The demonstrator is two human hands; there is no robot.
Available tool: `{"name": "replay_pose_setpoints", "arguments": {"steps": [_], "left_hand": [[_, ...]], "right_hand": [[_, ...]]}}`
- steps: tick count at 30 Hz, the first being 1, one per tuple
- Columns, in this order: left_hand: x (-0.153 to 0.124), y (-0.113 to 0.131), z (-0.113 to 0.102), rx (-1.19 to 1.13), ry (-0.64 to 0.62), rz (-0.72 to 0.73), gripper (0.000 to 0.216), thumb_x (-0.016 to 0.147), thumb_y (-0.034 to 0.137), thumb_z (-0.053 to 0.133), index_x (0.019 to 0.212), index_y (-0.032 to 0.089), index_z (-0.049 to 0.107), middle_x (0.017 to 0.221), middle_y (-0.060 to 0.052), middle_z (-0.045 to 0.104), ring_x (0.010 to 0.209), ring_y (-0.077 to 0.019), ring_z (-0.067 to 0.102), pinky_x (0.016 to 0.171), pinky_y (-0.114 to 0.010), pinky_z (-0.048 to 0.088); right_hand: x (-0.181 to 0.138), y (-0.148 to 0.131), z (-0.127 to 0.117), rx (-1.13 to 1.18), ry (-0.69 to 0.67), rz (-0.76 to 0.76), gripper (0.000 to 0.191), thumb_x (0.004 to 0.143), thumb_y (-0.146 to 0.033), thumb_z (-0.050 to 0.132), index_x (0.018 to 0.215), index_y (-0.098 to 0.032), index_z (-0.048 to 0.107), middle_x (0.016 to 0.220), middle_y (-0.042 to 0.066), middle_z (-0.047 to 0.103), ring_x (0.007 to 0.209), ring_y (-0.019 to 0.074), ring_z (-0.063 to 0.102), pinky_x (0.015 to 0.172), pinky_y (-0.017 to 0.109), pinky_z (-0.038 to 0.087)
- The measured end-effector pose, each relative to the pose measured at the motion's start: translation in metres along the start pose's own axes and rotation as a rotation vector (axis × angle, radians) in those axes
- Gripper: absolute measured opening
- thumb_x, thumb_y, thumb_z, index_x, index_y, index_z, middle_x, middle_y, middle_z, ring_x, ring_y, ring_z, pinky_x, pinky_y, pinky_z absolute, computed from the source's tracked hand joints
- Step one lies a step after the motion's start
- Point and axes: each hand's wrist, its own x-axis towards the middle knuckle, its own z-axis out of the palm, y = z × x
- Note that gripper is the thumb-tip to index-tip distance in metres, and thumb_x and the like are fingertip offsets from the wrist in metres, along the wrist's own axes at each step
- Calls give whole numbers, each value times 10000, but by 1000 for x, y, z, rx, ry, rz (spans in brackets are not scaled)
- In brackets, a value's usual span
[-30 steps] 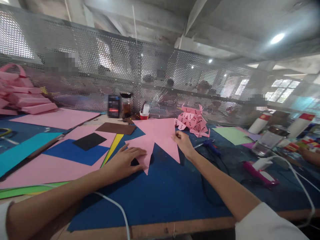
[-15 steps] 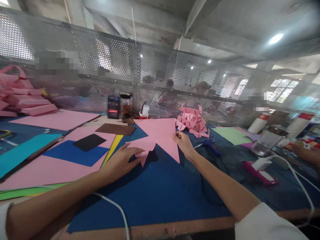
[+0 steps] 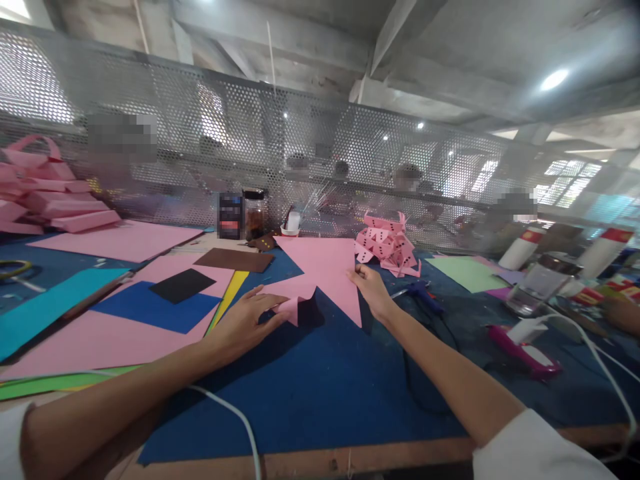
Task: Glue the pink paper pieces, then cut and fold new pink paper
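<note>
A pink paper cut-out [image 3: 330, 267] with pointed corners lies on the blue mat [image 3: 310, 393] between my hands. Its lower left part is lifted and curls over, casting a shadow. My left hand [image 3: 245, 317] pinches that curled part between thumb and fingers. With its fingers closed on the right edge, my right hand [image 3: 370, 287] holds the same paper. Just right of that hand lies a blue glue gun [image 3: 423, 293] with a dark cord.
Coloured sheets, including a blue sheet [image 3: 157, 307] and a turquoise strip [image 3: 55, 303], lie on the left. Folded pink paper pieces [image 3: 387, 247] are piled behind. A glass jar [image 3: 543, 283] and a magenta device [image 3: 525, 353] with a white cable stand right. A perforated screen [image 3: 240, 127] runs behind.
My left hand has folded the curled part slightly further over to the right. My right hand keeps its place at the paper's edge. The whole view has shifted a little.
</note>
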Motion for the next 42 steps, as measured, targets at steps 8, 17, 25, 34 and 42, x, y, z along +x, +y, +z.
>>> {"name": "replay_pose_setpoints", "arguments": {"steps": [8, 17, 25, 34, 42], "left_hand": [[2, 1, -2, -60, -18, 13, 393, 994, 512, 431, 1030, 261, 731, 1171, -1, 741, 1105, -211, 669, 1227, -475, 232], [2, 6, -6, -75, -49, 10, 399, 1005, 507, 406, 1040, 288, 738, 1208, 7, 731, 1125, -212, 658, 1228, -466, 219], [2, 12, -10, -90, -63, 2, 408, 1009, 514, 392, 1033, 287, 730, 1162, 15, 742, 1099, -209, 660, 1236, -484, 184], [2, 17, -13, -119, -67, 13, 427, 1015, 516, 366, 1014, 283, 724, 1155, 14, 744, 1103, -224, 664, 1233, -497, 185], [2, 14, -11, -112, -80, 31, 402, 1017, 493, 385, 1054, 288, 729, 1201, 9, 731, 1131, -225, 658, 1226, -502, 205]], "right_hand": [[1, 4, 0, 12, -19, 6, 342, 712, -482, 733, 845, -172, 681, 759, 26, 697, 722, 194, 618, 668, 299, 469], [3, 10, 0, -2, -31, -3, 345, 722, -488, 728, 872, -180, 690, 793, 31, 706, 732, 202, 627, 718, 327, 495], [4, 13, 0, -4, -44, -5, 320, 732, -479, 722, 847, -184, 671, 771, 24, 695, 707, 195, 619, 706, 324, 496], [3, 14, 0, -5, -56, 2, 324, 737, -477, 718, 873, -186, 682, 764, 16, 703, 701, 187, 623, 702, 313, 494], [2, 13, 0, -9, -53, 12, 320, 731, -479, 720, 868, -193, 684, 774, 10, 702, 725, 191, 629, 712, 310, 489]]}}
